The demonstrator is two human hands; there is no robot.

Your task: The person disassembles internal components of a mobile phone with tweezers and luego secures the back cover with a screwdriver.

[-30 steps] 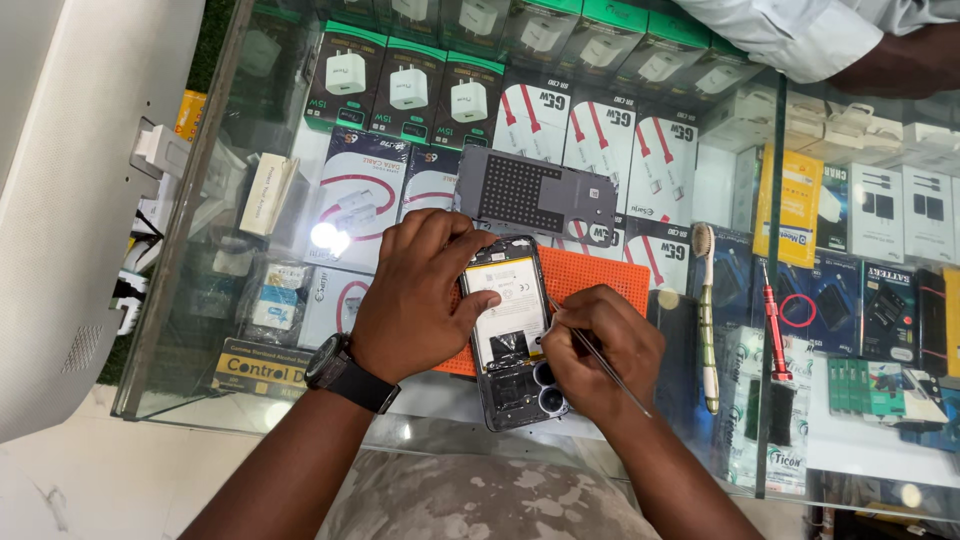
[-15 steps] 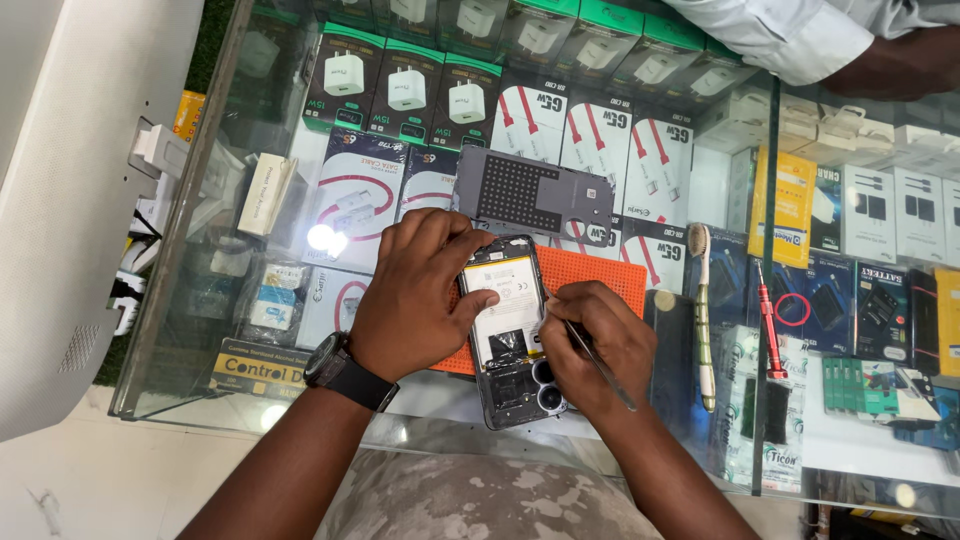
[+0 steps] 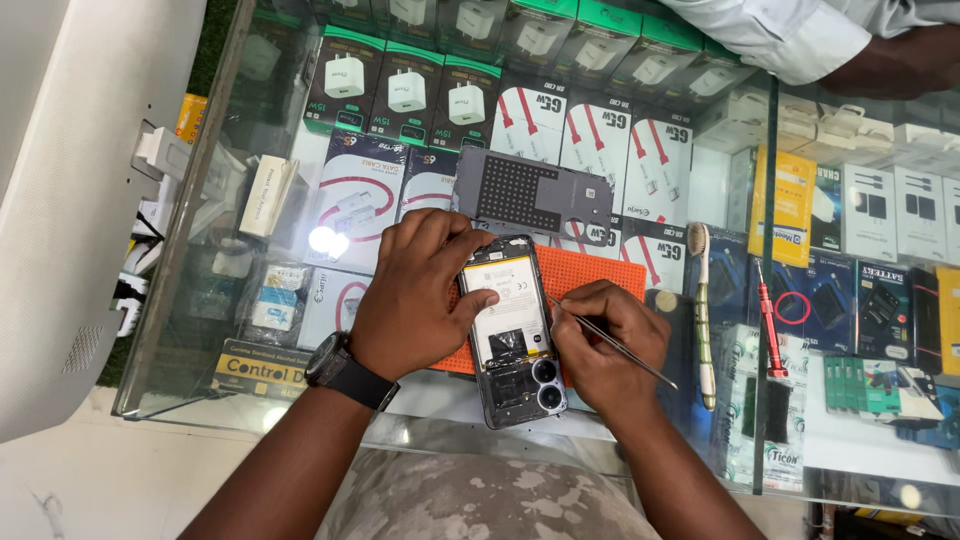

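The left hand (image 3: 420,295) is lying over the upper left side of an opened phone (image 3: 512,330), its fingers (image 3: 470,300) curled against the phone's edge and pressing it down, the thumb resting on the pale battery. The phone is lying back-side up, cover off, on an orange mat (image 3: 590,275) on the glass worktop (image 3: 200,250), with its camera end pointing toward the person. The right hand (image 3: 600,345) is sitting just beside the phone's right edge, its fingers pinched closed around thin metal tweezers (image 3: 615,345) whose tip is reaching the phone's right side. The grey back cover (image 3: 530,190) is lying just beyond the phone. To the right, a toothbrush (image 3: 702,310) and a red screwdriver (image 3: 768,325) are lying on the glass, well apart from the hands. Boxed chargers are showing beneath the glass.
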